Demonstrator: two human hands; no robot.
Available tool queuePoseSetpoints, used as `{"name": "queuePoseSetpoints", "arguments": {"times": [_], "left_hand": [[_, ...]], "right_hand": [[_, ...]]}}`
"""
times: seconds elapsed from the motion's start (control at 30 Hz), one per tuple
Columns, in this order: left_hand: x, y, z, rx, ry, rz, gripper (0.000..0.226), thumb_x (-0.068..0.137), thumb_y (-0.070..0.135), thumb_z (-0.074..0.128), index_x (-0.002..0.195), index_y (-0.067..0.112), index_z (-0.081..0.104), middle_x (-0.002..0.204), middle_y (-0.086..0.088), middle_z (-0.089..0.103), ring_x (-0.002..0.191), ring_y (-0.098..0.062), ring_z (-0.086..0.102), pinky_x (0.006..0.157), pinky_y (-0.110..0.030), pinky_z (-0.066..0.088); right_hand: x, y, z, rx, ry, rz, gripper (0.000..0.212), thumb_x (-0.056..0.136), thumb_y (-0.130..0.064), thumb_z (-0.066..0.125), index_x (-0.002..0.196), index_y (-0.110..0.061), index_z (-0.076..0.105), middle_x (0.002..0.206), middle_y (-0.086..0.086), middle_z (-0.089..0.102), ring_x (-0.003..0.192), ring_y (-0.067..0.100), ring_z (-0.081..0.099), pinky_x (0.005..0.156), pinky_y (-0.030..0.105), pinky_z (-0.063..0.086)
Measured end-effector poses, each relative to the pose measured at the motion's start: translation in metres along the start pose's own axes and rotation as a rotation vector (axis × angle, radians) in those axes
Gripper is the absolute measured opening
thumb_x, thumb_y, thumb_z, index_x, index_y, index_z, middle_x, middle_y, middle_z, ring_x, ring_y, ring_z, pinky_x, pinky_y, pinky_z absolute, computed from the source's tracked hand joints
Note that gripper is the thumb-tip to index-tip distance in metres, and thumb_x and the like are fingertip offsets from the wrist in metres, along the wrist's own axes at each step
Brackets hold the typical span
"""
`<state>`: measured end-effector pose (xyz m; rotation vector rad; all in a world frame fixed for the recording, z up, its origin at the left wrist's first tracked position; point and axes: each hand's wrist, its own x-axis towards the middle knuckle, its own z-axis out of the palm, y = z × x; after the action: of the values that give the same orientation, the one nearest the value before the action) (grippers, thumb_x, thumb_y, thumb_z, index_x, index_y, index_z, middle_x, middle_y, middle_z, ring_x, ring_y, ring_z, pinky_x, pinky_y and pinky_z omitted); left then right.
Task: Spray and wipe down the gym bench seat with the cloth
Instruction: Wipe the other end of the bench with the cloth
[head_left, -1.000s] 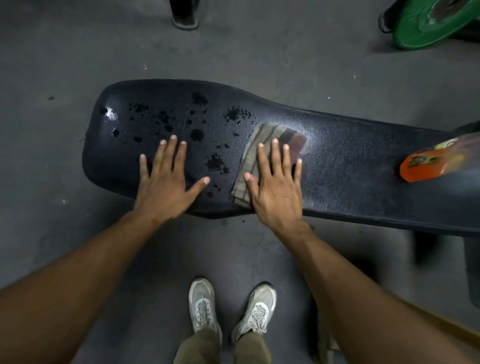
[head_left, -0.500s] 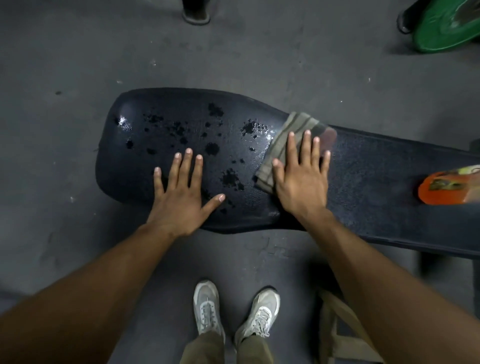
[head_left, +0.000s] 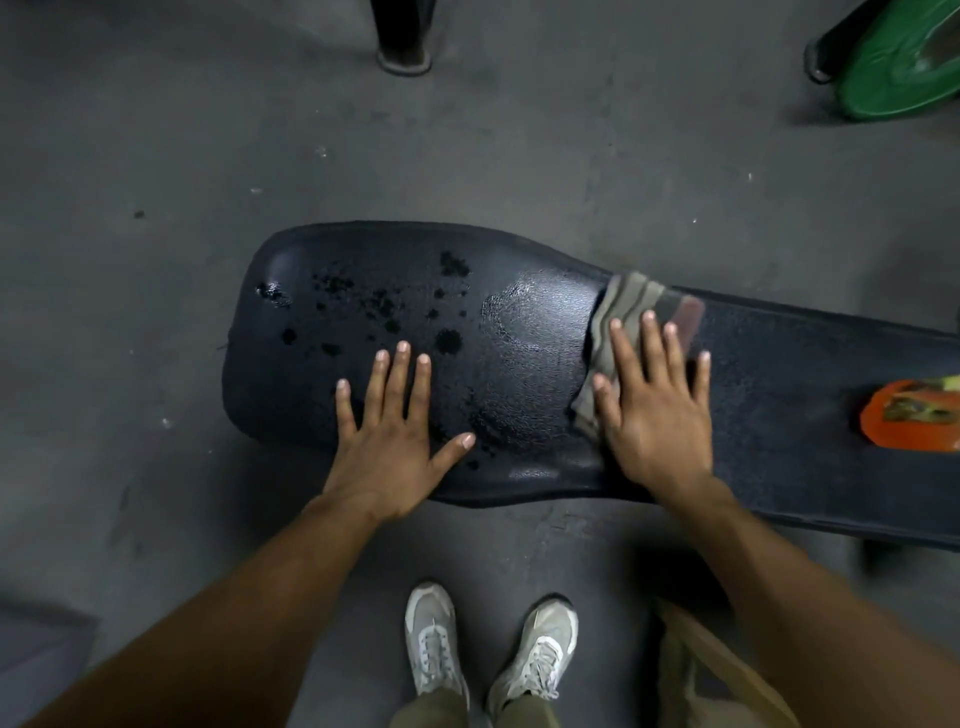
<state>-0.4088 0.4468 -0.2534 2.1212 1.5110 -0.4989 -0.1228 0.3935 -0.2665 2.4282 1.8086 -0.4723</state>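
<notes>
Black pebbled vinyl covers the gym bench seat (head_left: 519, 364), a padded slab with a broad rounded end on the left that narrows to a straight strip toward the right; it stands over a dull grey concrete floor (head_left: 519, 156). Dark wet spray droplets (head_left: 447, 340) speckle the wide end of the seat, and between them and the neck of the seat lies a smooth glossy smear (head_left: 535, 332). At the neck sits the cloth (head_left: 631, 299), a soft folded rag striped in grey, olive and dull red, bunched into ripples at its left edge. The right hand (head_left: 654, 410) lies flat on the cloth, fingers straight and slightly spread, pressing it onto the seat with nothing gripped. The left hand (head_left: 389, 431) rests palm down on the near edge of the seat's wide end, fingers straight, thumb splayed toward the cloth, holding nothing. Right of the cloth, on the narrow strip at the frame edge, lies an orange spray bottle (head_left: 914, 415) with a printed label; its contents cannot be made out. Below the seat stand two pale mesh sneakers (head_left: 488, 644). Beyond the seat, at the far right, is a glossy green weight plate (head_left: 904, 67).
</notes>
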Motion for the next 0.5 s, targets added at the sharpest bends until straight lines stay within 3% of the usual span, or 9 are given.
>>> {"name": "queuePoseSetpoints", "arguments": {"times": [0.13,0.3,0.4,0.5], "left_hand": [[-0.001,-0.001,0.001,0.015,0.013,-0.002,0.098,0.092,0.081,0.013,0.152,0.022,-0.035,0.155,0.002,-0.051,0.142,-0.016,-0.047,0.116,-0.056,-0.024],[-0.001,0.001,-0.001,0.013,-0.010,-0.009,0.098,0.092,0.082,0.013,0.151,0.023,-0.037,0.152,0.003,-0.053,0.140,-0.015,-0.050,0.116,-0.056,-0.025],[-0.001,0.001,0.000,0.019,-0.005,-0.013,0.098,0.091,0.082,0.013,0.151,0.023,-0.038,0.153,0.003,-0.053,0.141,-0.016,-0.049,0.117,-0.057,-0.024],[-0.001,-0.001,0.002,0.017,0.010,-0.012,0.098,0.091,0.083,0.013,0.150,0.023,-0.038,0.154,0.002,-0.051,0.142,-0.016,-0.047,0.118,-0.058,-0.023]], "right_hand": [[0.058,-0.044,-0.006,0.077,0.008,0.032,0.069,0.108,-0.058,0.014,0.169,-0.026,0.003,0.177,0.010,-0.003,0.163,0.030,-0.008,0.130,0.056,-0.005],[0.079,-0.103,-0.009,0.018,-0.033,-0.274,0.072,0.107,-0.060,0.014,0.168,-0.024,0.000,0.177,0.011,-0.004,0.163,0.033,-0.009,0.130,0.058,-0.001],[0.058,-0.093,-0.005,-0.027,-0.035,-0.419,0.069,0.108,-0.059,0.020,0.169,-0.028,0.006,0.178,0.004,0.002,0.164,0.027,-0.002,0.130,0.059,0.007],[0.040,-0.051,-0.004,-0.048,-0.016,-0.366,0.067,0.108,-0.060,0.021,0.168,-0.035,0.006,0.178,-0.003,0.003,0.164,0.022,0.001,0.130,0.058,0.009]]}}
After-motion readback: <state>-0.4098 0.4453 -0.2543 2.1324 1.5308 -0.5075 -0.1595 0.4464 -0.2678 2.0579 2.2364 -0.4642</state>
